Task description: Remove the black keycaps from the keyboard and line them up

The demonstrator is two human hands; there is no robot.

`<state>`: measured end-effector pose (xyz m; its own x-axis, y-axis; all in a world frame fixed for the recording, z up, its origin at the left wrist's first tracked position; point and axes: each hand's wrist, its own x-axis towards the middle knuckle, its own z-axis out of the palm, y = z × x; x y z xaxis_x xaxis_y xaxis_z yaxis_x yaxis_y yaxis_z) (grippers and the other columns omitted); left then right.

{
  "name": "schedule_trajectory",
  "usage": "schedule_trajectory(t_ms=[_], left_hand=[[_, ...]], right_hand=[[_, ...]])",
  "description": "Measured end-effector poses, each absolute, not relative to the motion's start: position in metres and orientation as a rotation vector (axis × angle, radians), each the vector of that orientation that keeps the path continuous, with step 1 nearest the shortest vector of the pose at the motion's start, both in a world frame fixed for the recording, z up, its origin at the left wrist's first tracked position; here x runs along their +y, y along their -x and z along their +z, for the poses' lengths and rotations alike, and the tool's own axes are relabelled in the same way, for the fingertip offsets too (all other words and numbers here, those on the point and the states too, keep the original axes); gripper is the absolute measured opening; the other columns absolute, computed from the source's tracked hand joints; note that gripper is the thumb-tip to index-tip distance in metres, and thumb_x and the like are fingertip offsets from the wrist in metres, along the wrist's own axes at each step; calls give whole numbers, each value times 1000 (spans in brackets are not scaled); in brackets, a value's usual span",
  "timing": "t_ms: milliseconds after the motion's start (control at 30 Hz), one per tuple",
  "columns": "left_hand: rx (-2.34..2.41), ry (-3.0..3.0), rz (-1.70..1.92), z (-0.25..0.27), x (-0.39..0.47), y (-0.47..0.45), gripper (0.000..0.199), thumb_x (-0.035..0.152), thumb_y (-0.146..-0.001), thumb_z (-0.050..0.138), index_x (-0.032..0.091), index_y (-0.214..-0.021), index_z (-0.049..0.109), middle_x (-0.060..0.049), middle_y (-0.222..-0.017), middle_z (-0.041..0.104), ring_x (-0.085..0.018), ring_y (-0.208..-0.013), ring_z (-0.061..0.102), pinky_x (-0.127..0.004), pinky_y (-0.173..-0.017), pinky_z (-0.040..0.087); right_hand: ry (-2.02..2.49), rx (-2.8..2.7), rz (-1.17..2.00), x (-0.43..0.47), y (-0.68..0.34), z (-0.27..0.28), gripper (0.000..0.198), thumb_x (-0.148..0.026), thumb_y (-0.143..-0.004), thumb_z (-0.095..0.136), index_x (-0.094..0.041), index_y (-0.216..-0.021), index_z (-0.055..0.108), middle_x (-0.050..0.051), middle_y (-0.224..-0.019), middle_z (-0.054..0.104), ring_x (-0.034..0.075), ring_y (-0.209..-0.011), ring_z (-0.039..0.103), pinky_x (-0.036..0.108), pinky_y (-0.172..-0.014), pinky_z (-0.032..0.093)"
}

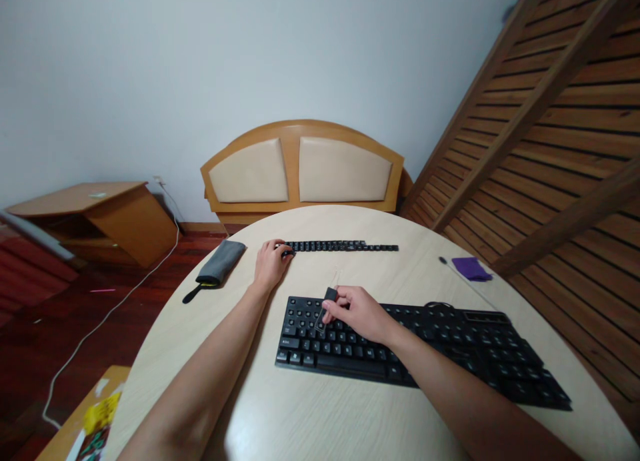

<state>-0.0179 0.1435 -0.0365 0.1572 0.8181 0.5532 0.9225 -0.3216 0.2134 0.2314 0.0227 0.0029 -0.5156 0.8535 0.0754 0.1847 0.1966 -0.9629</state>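
Observation:
A black keyboard lies on the round table, its upper left rows showing bare switch posts where keycaps are off. Beyond it, loose black keycaps stand in a long line. My left hand is at the left end of that line, fingers curled down and pinched at a keycap. Over the keyboard's left part, my right hand grips a keycap puller by its black handle. Thin wire loops stick out from both ends of the handle. The lower wire reaches down to the keys.
On the left of the table lies a grey pouch with a black strap. To the right are a purple cloth and a thin brush. A padded headboard stands behind the table, and a slatted wooden panel leans at right.

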Motion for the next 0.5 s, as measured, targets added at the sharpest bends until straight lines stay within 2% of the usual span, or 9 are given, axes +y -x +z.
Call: schedule_trajectory(t_ms=[500], left_hand=[[-1667, 2278, -985, -32, 139, 16, 18, 20, -82, 67, 22, -100, 68, -8, -115, 63, -29, -108, 54, -44, -95, 47]], right_hand=[[977, -1843, 1338, 23, -231, 4, 36, -48, -88, 58, -14, -78, 63, 9, -76, 74, 19, -73, 71, 30, -70, 55]])
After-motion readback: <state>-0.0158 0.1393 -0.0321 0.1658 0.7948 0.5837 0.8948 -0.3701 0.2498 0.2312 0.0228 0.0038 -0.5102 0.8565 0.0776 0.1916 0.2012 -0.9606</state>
